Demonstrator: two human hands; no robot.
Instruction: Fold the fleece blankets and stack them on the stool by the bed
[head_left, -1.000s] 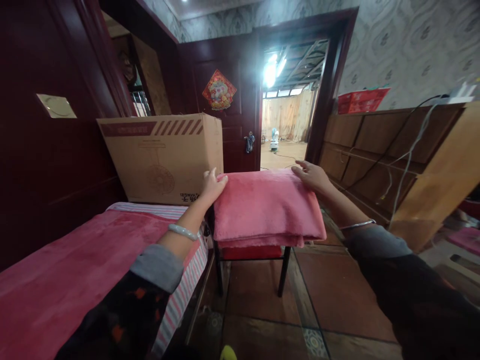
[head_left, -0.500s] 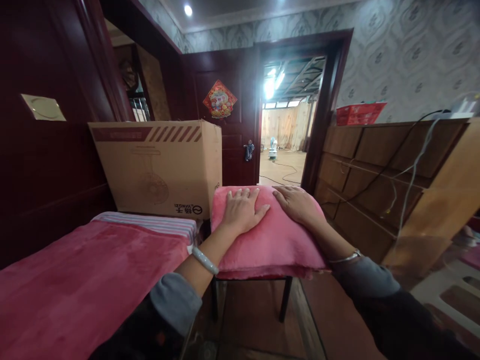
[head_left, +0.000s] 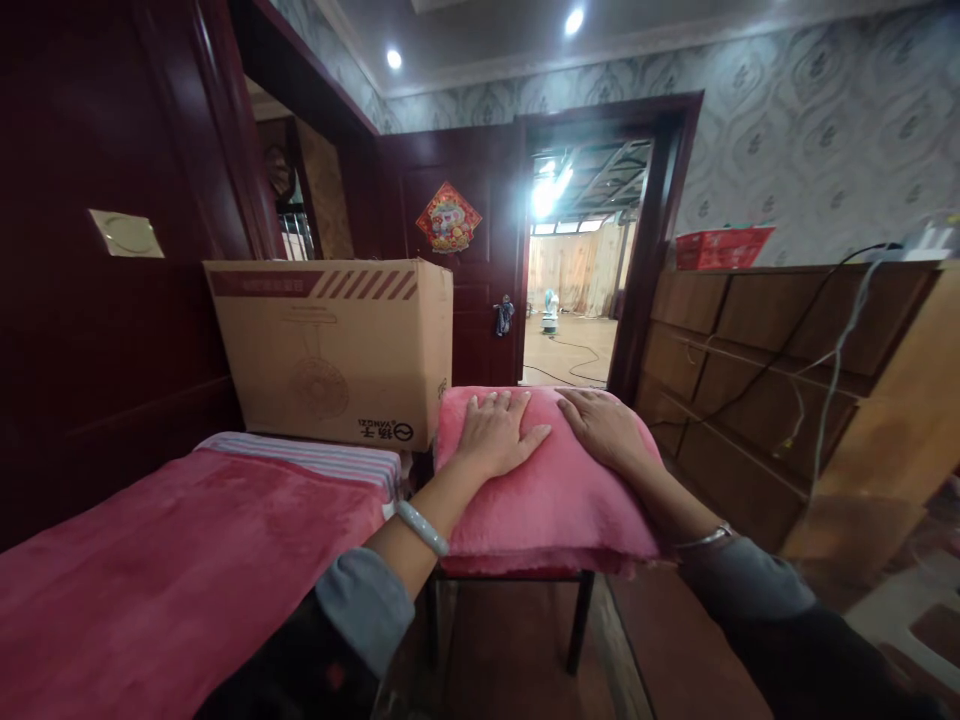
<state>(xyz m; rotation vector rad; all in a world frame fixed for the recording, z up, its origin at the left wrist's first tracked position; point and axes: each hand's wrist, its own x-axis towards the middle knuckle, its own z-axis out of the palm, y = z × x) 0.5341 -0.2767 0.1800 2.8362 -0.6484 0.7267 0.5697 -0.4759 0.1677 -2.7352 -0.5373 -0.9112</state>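
At the centre of the frame, the folded pink blanket [head_left: 551, 510] is borne by a black-legged chair [head_left: 581, 620] and is pressed from above by the left hand [head_left: 495, 435] and the right hand [head_left: 604, 430], both laid flat with the grip of each released and nothing clasped. At lower left, a bed [head_left: 300, 460] is covered by a pink spread [head_left: 195, 560], and behind it a cardboard box [head_left: 330, 350] is seen. At right, a red basket [head_left: 724, 248] is held up by a wooden cabinet [head_left: 780, 330].
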